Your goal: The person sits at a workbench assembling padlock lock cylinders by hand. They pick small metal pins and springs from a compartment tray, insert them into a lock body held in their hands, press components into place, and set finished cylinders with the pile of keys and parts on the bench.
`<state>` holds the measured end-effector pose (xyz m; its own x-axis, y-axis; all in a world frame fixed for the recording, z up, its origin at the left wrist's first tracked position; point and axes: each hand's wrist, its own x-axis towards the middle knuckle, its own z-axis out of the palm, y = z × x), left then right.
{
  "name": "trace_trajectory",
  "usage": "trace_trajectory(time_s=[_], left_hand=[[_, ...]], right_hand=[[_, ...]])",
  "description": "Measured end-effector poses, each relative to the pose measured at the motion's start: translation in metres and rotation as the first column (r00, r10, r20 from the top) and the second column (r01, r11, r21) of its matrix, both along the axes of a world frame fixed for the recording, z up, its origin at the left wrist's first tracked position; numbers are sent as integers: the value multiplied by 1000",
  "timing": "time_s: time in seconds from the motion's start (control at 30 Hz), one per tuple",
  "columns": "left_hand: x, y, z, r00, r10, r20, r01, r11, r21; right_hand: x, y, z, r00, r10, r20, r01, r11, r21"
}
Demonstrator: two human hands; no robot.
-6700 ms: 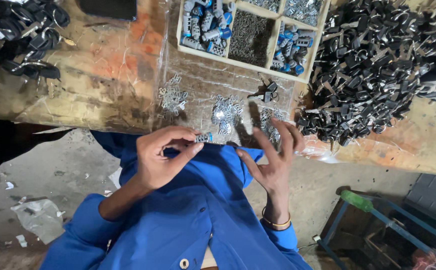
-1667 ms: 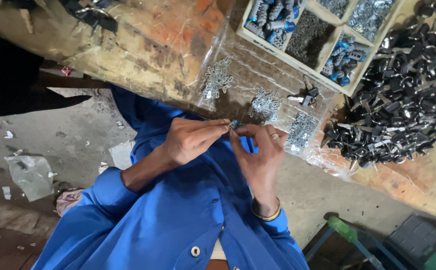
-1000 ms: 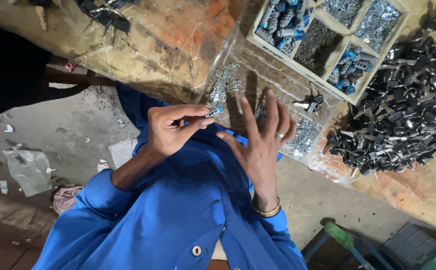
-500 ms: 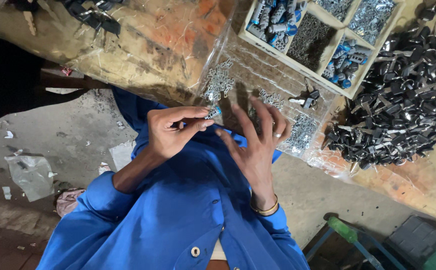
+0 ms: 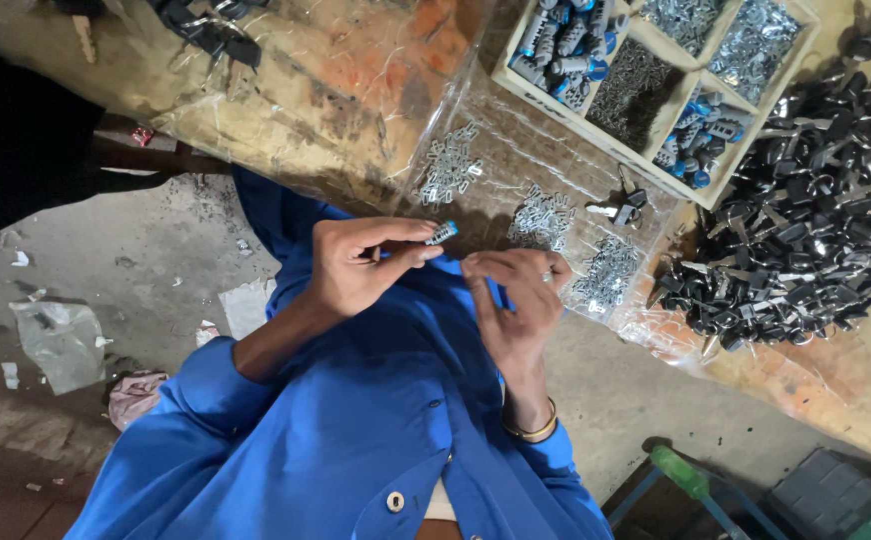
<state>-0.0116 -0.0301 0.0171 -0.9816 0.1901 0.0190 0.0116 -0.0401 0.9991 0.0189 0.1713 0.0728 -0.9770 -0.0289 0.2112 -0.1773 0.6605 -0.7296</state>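
Left hand [image 5: 356, 268]: closed, pinching a small ribbed metal cylinder with a blue tip [image 5: 443, 233] between thumb and forefinger, held above the lap at the bench edge
Right hand [image 5: 516, 300]: fingers curled inward just beside it; whether it holds anything, cannot tell
Bench [image 5: 356, 90]: worn, under crinkled clear plastic; little heaps of bright metal bits [image 5: 450, 165]; partitioned wooden tray [image 5: 656, 70]; black key pile [image 5: 816, 200]

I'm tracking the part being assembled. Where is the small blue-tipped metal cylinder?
In the head view, the blue-tipped cylinder is pinched in the left hand, above the blue shirt, just left of the right hand.
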Motion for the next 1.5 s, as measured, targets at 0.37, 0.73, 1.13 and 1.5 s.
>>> trace_trajectory(time_s=[0.37,0.73,1.13,1.5], left_hand=[[-6,4,6,960,-25,-278,-41,973,-229],[-15,-8,6,870,-102,-483,-63,947,-314],[-14,-15,2,986,24,-166,-36,997,-69],[-15,4,2,992,-54,-110,47,996,-70]], right_hand=[[-12,-23,3,953,-157,259,257,872,-416],[-21,-19,7,999,-19,30,19,1000,2],[-31,-9,12,991,121,-64,-57,793,606],[-15,-1,-2,993,-119,17,120,984,-130]])
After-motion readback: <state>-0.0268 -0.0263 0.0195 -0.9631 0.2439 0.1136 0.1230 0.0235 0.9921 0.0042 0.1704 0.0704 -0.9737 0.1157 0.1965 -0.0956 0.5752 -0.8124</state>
